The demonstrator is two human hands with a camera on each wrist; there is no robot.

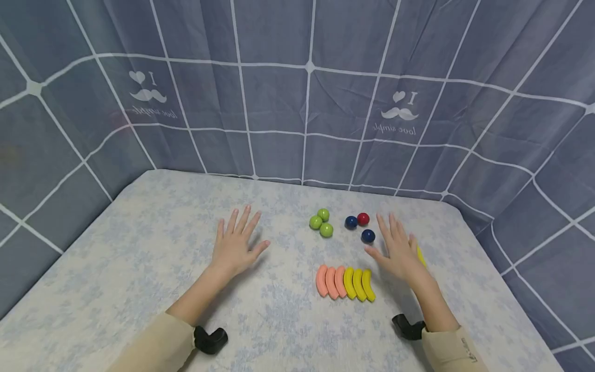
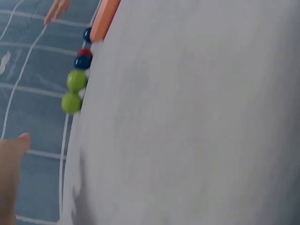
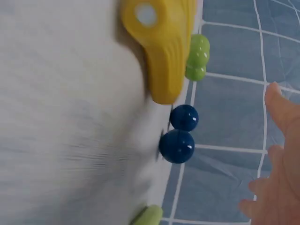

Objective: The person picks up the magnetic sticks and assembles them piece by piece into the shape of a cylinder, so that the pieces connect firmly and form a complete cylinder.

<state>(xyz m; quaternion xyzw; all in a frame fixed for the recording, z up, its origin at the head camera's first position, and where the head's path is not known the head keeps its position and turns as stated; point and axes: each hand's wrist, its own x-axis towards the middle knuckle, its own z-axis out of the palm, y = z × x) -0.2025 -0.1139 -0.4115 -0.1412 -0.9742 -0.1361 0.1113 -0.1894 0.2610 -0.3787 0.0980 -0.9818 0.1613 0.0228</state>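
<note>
My left hand [image 1: 234, 249] is held over the left half of the table with its fingers straight and spread, holding nothing. Over the right side, my right hand [image 1: 401, 254] is likewise spread and holds nothing. Between them lies a row of three pink curved pieces [image 1: 330, 282] and three yellow toy bananas [image 1: 358, 284], side by side. Behind the row are three green balls [image 1: 326, 230], two dark blue balls [image 1: 368, 236] and a red ball [image 1: 363, 219]. Another yellow piece [image 1: 421, 256] shows past the right hand, which partly hides it.
A pale floral cloth covers the table [image 1: 279, 320]. Blue-grey curtains [image 1: 274, 98] with white grid lines hang along its back and sides. Black wrist mounts [image 1: 211, 341] sit at both beige sleeves [image 1: 155, 343].
</note>
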